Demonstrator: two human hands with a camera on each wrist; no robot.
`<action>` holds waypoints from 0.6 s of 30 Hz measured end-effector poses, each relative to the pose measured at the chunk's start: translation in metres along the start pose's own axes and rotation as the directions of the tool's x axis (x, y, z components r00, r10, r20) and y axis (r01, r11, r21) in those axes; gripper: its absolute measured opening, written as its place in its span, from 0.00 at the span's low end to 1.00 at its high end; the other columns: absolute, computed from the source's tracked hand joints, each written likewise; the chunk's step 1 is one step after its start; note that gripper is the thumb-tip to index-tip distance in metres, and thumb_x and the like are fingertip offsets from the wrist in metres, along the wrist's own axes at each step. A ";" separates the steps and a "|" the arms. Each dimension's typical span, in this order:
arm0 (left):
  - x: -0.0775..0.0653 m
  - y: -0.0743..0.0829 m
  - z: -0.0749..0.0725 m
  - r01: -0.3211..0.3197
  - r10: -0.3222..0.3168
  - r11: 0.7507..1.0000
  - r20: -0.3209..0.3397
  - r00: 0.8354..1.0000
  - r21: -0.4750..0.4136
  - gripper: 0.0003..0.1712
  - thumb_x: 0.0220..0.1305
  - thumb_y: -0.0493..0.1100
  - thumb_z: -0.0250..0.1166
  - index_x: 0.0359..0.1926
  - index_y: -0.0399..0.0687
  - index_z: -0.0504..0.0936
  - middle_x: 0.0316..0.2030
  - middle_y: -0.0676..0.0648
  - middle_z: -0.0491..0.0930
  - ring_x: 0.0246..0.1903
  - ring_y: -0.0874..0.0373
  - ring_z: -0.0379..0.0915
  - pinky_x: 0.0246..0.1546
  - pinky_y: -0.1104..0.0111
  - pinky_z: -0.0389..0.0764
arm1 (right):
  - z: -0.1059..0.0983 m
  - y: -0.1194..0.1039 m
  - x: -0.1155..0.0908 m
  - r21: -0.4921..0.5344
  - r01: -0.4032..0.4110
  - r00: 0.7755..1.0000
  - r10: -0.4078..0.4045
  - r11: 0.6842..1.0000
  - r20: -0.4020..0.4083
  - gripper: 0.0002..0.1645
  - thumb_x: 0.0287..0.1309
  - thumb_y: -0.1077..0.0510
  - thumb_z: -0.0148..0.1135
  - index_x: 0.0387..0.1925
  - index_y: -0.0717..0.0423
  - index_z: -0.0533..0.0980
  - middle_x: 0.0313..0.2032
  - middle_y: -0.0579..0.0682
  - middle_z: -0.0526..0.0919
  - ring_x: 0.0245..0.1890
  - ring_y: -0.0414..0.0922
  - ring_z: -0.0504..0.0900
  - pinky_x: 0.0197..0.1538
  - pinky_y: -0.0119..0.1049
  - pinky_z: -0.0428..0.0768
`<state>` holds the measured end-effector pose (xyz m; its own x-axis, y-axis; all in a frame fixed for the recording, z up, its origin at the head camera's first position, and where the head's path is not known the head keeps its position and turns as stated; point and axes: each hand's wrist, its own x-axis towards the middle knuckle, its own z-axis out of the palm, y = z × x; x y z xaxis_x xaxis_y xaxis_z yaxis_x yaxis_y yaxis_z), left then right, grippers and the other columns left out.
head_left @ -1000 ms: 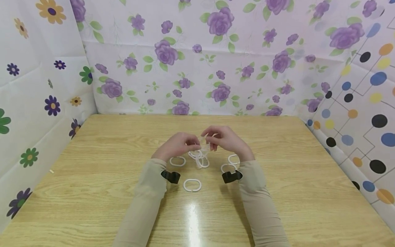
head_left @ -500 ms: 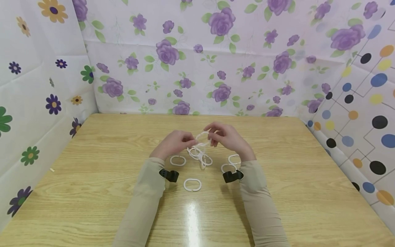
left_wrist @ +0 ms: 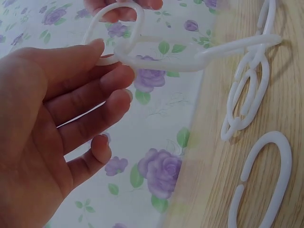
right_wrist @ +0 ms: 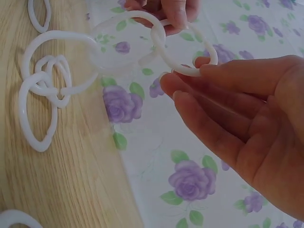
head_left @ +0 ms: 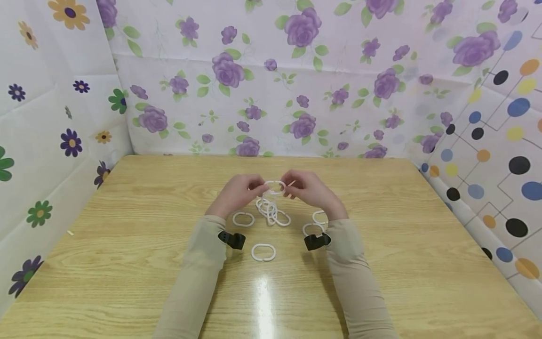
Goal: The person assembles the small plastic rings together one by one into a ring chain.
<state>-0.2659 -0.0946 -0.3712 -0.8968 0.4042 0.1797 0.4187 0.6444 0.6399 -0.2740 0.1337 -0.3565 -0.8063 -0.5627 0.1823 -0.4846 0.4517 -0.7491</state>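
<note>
Beige sleeves [head_left: 192,282] enter from the bottom edge of the frame, with a strip of glare on the wooden table [head_left: 152,226] between them and a loose white link [head_left: 263,245] lying at lower center, well apart from its neighbors. Black wrist bands [head_left: 233,240] flank it; just beyond, another loose link [head_left: 244,226] rests near the left forearm, and a pair of links [head_left: 303,230] sits partly hidden by the right wrist. At center, a heap of joined white links [head_left: 271,214] lies on the wood. Beyond and above it, the left hand [head_left: 238,192] and right hand [head_left: 309,189] pinch opposite ends of a raised link [right_wrist: 183,71], each between thumb and forefinger; the left hand's remaining fingers are loosely bent clear of the plastic, the right's extended beneath it. A second link [right_wrist: 127,14] hooks through the raised one and slopes down to the chain. Wood stretches to either side of the arms, a small white scrap [head_left: 70,232] near the left border, and runs behind the hands to a straight back edge below a purple-flowered cloth [head_left: 271,108], with dotted fabric [head_left: 499,150] at right and daisy-patterned fabric [head_left: 51,122] at left.
</note>
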 end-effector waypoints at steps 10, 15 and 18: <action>-0.001 0.000 -0.002 0.007 -0.009 0.999 -0.051 0.999 -0.042 0.12 0.69 0.51 0.60 0.41 0.49 0.83 0.33 0.45 0.84 0.34 0.56 0.75 0.39 0.64 0.74 | 0.000 0.004 0.000 -0.085 0.014 1.000 -0.012 0.996 0.017 0.08 0.64 0.64 0.58 0.44 0.62 0.77 0.42 0.57 0.84 0.43 0.53 0.85 0.44 0.40 0.82; 0.000 -0.002 -0.002 0.043 -0.050 0.997 -0.098 0.994 -0.064 0.13 0.70 0.50 0.59 0.42 0.47 0.83 0.33 0.47 0.84 0.35 0.55 0.77 0.36 0.64 0.76 | -0.001 0.000 0.000 -0.118 0.036 0.999 -0.040 0.992 -0.034 0.12 0.65 0.63 0.58 0.49 0.62 0.75 0.42 0.57 0.82 0.42 0.51 0.84 0.46 0.41 0.82; -0.001 -0.002 -0.003 0.060 -0.069 0.996 -0.142 0.987 -0.065 0.13 0.70 0.50 0.58 0.42 0.47 0.83 0.35 0.45 0.85 0.36 0.54 0.78 0.36 0.64 0.76 | 0.000 -0.005 0.000 -0.137 0.047 0.997 -0.055 0.989 -0.055 0.11 0.65 0.63 0.58 0.48 0.61 0.75 0.40 0.56 0.82 0.41 0.50 0.84 0.45 0.40 0.82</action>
<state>-0.2668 -0.0985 -0.3705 -0.9347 0.2624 0.2398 0.3539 0.6240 0.6967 -0.2720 0.1313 -0.3525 -0.7960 -0.5474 0.2582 -0.5638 0.5154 -0.6453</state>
